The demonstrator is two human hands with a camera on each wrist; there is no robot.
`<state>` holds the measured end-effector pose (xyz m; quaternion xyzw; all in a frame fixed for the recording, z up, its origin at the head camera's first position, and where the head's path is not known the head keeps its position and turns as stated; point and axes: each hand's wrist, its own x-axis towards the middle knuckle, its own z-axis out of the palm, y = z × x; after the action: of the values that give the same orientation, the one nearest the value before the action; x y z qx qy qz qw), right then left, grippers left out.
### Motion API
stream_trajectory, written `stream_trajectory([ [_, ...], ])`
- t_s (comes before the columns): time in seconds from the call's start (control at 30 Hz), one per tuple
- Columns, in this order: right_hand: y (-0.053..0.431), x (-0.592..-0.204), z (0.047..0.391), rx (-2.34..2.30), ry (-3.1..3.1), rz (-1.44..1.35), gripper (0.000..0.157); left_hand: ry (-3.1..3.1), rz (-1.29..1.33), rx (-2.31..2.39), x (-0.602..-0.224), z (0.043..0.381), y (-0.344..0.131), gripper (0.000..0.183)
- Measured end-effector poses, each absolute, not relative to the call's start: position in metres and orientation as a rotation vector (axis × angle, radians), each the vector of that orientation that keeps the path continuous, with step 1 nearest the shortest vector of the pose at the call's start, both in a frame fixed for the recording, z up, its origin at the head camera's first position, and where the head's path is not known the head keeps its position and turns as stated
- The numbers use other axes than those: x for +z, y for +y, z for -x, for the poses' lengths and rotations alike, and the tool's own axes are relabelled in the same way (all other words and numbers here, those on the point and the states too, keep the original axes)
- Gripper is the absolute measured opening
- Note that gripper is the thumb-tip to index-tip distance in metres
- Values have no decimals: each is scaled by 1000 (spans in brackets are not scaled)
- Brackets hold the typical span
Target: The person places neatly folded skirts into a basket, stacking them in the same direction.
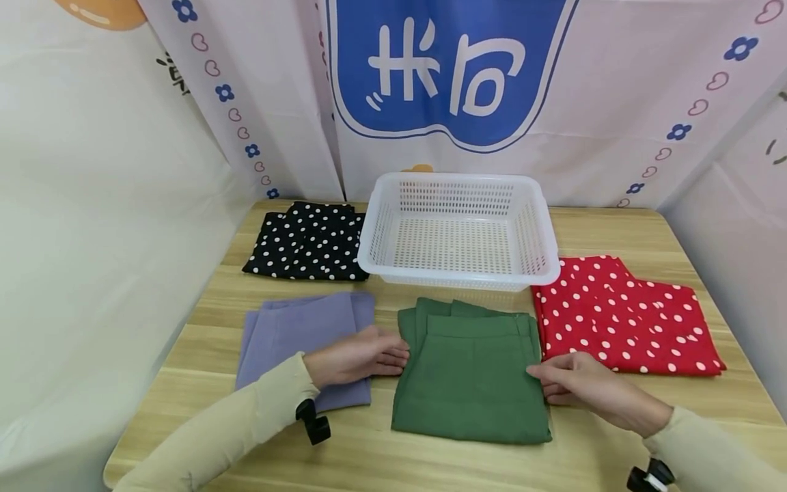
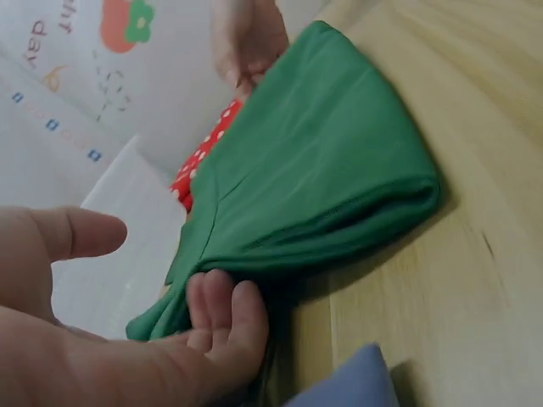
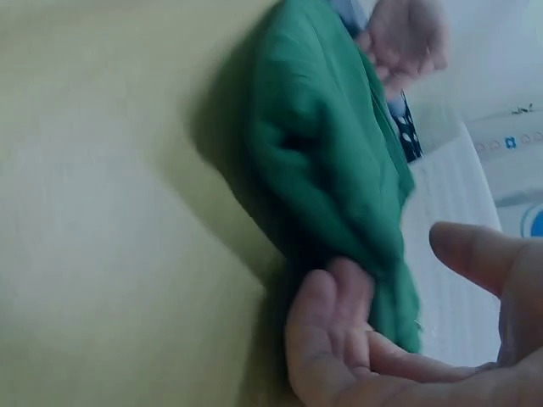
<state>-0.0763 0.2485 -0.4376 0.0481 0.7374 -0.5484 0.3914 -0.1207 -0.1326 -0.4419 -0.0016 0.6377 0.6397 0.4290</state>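
Note:
A folded green garment point(image 1: 473, 383) with a waistband and a middle seam lies on the table between my hands. At its left side, my left hand point(image 1: 359, 357) touches the edge; the left wrist view has the fingertips point(image 2: 246, 309) tucked against the cloth, thumb lifted away. On the opposite side is my right hand point(image 1: 593, 388). Its fingers point(image 3: 310, 326) meet the garment's right edge in the right wrist view, and the thumb stands apart from the fabric. Below my left hand and forearm lies a folded purple garment point(image 1: 307, 328), partly covered by them.
Behind the green garment stands a white perforated plastic basket point(image 1: 461, 279). A folded black polka-dot cloth point(image 1: 307, 242) lies at its left, and a folded red polka-dot cloth point(image 1: 627, 321) at its right. All rest on a wood-grain table point(image 1: 344, 458) with printed curtains point(image 1: 615, 89) around it.

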Motion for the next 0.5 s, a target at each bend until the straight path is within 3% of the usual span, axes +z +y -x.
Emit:
stream_trajectory([
  [0.1, 239, -441, 75, -1417, 1872, -80, 43, 1723, -81, 1511, -443, 118, -124, 13],
  [0.2, 233, -442, 73, -1460, 1887, -58, 41, 1866, -157, 1438, -441, 114, -118, 18],
  [0.5, 224, -446, 69, -1645, 1723, -101, 72, 1817, -155, 1620, -449, 106, -113, 62],
])
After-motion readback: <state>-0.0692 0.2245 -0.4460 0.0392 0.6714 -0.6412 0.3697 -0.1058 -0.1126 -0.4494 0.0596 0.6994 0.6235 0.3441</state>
